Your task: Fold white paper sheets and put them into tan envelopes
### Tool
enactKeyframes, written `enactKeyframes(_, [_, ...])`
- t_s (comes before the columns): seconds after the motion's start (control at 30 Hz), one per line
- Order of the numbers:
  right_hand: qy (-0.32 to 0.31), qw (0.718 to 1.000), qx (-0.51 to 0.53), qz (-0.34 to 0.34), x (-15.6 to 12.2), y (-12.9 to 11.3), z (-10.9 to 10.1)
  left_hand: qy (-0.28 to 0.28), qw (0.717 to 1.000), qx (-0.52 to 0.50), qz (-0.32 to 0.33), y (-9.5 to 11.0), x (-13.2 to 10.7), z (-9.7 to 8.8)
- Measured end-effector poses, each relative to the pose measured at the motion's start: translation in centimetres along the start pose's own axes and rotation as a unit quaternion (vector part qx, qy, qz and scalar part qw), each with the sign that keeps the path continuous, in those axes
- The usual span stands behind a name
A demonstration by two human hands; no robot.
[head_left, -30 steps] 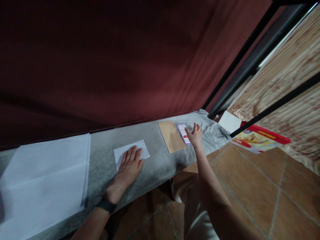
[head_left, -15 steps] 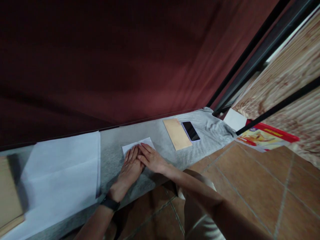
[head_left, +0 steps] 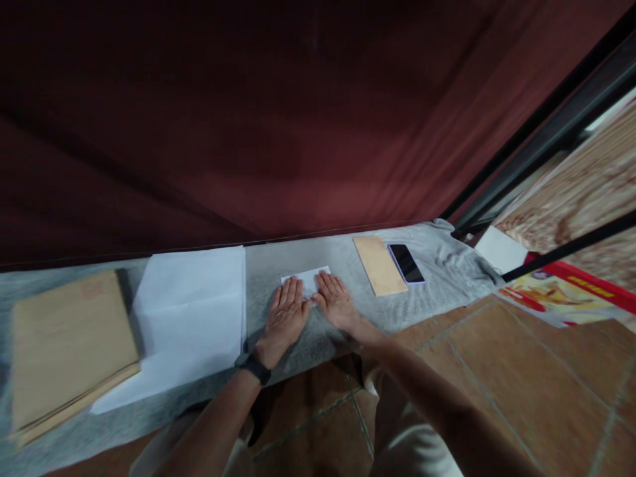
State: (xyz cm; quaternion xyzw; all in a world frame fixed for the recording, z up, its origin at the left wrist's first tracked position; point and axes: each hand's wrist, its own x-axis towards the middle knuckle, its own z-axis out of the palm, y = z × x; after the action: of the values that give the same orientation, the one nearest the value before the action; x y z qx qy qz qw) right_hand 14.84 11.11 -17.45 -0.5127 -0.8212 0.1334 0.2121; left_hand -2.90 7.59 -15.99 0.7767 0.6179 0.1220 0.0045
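A small folded white paper (head_left: 308, 278) lies on a grey cloth-covered ledge (head_left: 278, 255). My left hand (head_left: 285, 317) lies flat on the paper's left part, fingers stretched out. My right hand (head_left: 338, 301) lies flat on its right part, fingers spread. The two hands sit side by side and nearly touch. Only the far edge of the paper shows past my fingers. A dark band is on my left wrist.
White sheets (head_left: 191, 311) lie left of my hands, and a stack of brown envelopes (head_left: 64, 344) further left. A brown envelope (head_left: 380, 265) and a dark-screened phone (head_left: 406, 263) lie to the right. A dark red curtain hangs behind. A colourful box (head_left: 561, 295) sits at right.
My right hand left the phone, came left and settled flat on the folded paper beside my left hand. The phone's screen went dark. The view swung left, showing the envelope stack.
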Motion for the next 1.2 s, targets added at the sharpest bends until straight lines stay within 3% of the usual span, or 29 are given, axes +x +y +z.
enactKeyframes(0.2, [-0.024, 0.998, -0.035, 0.041, 0.1, 1.0, -1.3, 0.015, 0.998, 0.009, -0.052, -0.8, -0.5, -0.1])
enactKeyframes(0.33, [-0.011, 0.997, -0.051, 0.066, 1.2, 0.1, -1.9, 0.065, 0.996, 0.015, -0.067, -0.5, -0.2, -0.1])
enactKeyframes(0.43, [-0.008, 0.999, -0.027, 0.021, 2.3, -1.2, -1.5, 0.088, 0.996, 0.014, -0.012, 0.6, 0.3, 0.2])
enactKeyframes(0.57, [-0.043, 0.997, -0.003, -0.059, 3.1, -2.2, -0.6, 0.064, 0.997, 0.021, 0.035, 1.9, 0.8, 1.3])
enactKeyframes(0.73, [-0.039, 0.996, -0.044, -0.067, 2.9, -1.1, -0.3, 0.033, 0.999, 0.022, -0.013, 2.4, 1.0, 2.0])
enactKeyframes(0.9, [-0.014, 0.993, -0.094, -0.070, 2.3, 0.2, -0.3, 0.050, 0.998, 0.015, -0.041, 2.6, 1.0, 1.4])
enactKeyframes(1.2, [0.000, 0.991, -0.119, -0.057, 2.1, 2.0, -0.8, 0.037, 0.993, 0.017, -0.109, 0.9, 0.8, 0.8])
